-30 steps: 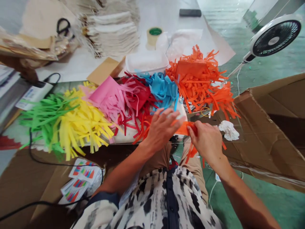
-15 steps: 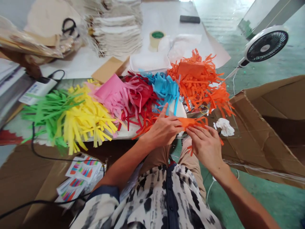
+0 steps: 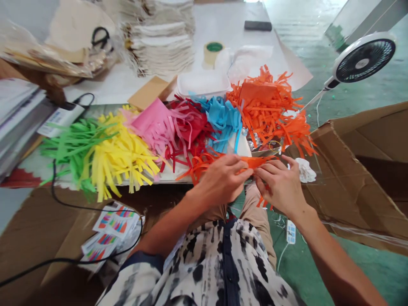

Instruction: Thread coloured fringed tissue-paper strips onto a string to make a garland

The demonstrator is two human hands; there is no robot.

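Observation:
At the table's front edge, both hands hold one orange tissue-paper tassel (image 3: 257,161). My left hand (image 3: 223,176) pinches its middle, fingers curled together. From the other side my right hand (image 3: 280,180) grips it with bent fingers, the index finger raised. Orange strips stick out left of my left hand and hang below my right. Behind lie fringed paper bundles in a row: green (image 3: 76,140), yellow (image 3: 123,157), pink (image 3: 156,121), dark red (image 3: 194,129), blue (image 3: 223,117) and a big orange pile (image 3: 263,104). The fingertips partly hide the held paper.
A white tray (image 3: 204,83), a tape roll (image 3: 213,53) and stacked white cloth-like pieces (image 3: 162,49) stand behind the bundles. A fan (image 3: 365,61) and an open cardboard box (image 3: 360,178) are at the right. Crumpled white paper (image 3: 306,171) lies by my right hand.
My left hand's fingers have curled in from a flatter pose with the index finger extended. The orange tassel is now folded narrower between both hands. The view has shifted slightly.

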